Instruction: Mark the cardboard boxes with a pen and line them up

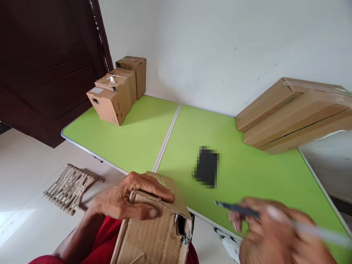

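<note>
My left hand (137, 198) grips the upper edge of a worn cardboard box (155, 234). Its fingers lie over the top and the thumb presses on the side facing me. The box rests at my lap by the table's front edge and has a dark, torn-looking hole near its right corner. To the right, my right hand (272, 227) is closed round a slim pen-like tool (244, 209) with a dark front part and a pale shaft. The tool points left towards the box without touching it. Motion blurs this hand and the tool, so the tool's exact kind is unclear.
A green folding table (137, 143) stands against the wall. On it are a row of cardboard boxes (106, 106) at the left, long cartons (291, 113) at the right and a pixelated dark object (207, 167) in the middle. A woven stool (70, 187) stands on the floor.
</note>
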The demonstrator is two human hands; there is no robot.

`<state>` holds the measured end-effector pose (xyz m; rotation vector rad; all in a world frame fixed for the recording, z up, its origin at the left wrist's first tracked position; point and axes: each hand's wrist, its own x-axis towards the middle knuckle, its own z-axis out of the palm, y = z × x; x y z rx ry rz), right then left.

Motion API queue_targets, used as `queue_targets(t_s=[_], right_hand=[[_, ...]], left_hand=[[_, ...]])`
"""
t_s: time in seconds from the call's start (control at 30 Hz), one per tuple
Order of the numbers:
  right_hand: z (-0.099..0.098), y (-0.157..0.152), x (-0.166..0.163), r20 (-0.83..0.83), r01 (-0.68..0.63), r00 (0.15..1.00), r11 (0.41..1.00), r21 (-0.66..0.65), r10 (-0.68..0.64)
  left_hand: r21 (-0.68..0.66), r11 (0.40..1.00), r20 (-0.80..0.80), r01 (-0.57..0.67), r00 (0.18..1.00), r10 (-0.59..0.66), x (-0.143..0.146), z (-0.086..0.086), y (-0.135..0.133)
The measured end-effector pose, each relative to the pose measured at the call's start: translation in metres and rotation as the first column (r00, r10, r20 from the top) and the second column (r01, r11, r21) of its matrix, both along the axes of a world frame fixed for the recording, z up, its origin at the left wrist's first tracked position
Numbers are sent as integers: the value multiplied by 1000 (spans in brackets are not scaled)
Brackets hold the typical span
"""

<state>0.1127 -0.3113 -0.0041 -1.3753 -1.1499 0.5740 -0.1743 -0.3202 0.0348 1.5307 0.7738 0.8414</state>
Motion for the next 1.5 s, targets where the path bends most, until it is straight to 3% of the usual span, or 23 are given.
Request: queue_targets(t_s=[0.03, 0.07, 0.1, 0.2, 0.33, 0.47, 0.6, 0.73, 0.83, 1.1, 1.3, 1.4, 1.5], right_hand=[[-2, 21, -6, 106, -40, 993, 997, -71, 47], [-6, 43, -14, 261, -138, 947, 972, -193, 186], [-11, 66, -23, 453, -180, 822, 913, -367, 345], [-35, 122, -54, 559, -128, 683, 830, -543, 470], [-62, 156, -88, 608, 38, 611, 749, -661, 506], [-67, 160, -98, 630, 125, 572, 704, -699, 525], [-60, 149, -92, 661, 153, 550, 717, -680, 510], [-56, 119, -69, 743, 259, 565, 777, -573, 359], [-59, 99, -49, 756, 378, 603, 743, -553, 256], [-64, 107, -21, 543, 287, 820, 691, -663, 181], [-80, 102, -15, 129, -6, 983, 726, -688, 130], [-81, 74, -12, -197, -233, 971, 726, -647, 136], [-71, 29, -8, -549, -445, 830, 708, -548, 97]], left_hand=[[3, 1000, 1, -1, 1000, 1, -1, -1, -1], [7, 1000, 0, -2, 1000, 2, -1, -2, -1], [9, 1000, -1, -6, 1000, 6, -2, -2, -2], [7, 1000, -9, -17, 1000, 17, -3, -3, -2], [-10, 1000, 5, -15, 1000, 15, -4, -3, 0], [1, 1000, 13, 2, 1000, -2, -3, -1, 3], [7, 1000, 15, 6, 1000, -6, -3, -1, 4], [16, 1000, 15, 12, 1000, -13, -4, -1, 2], [20, 1000, 2, 18, 1000, -18, -4, -1, 1], [8, 1000, 8, 11, 1000, -11, -4, -2, -1], [31, 999, -8, 4, 1000, -4, -5, -2, -2], [28, 1000, -22, 1, 1000, 0, -5, -1, -2], [1, 1000, -29, -15, 999, 15, -4, 0, -3]])
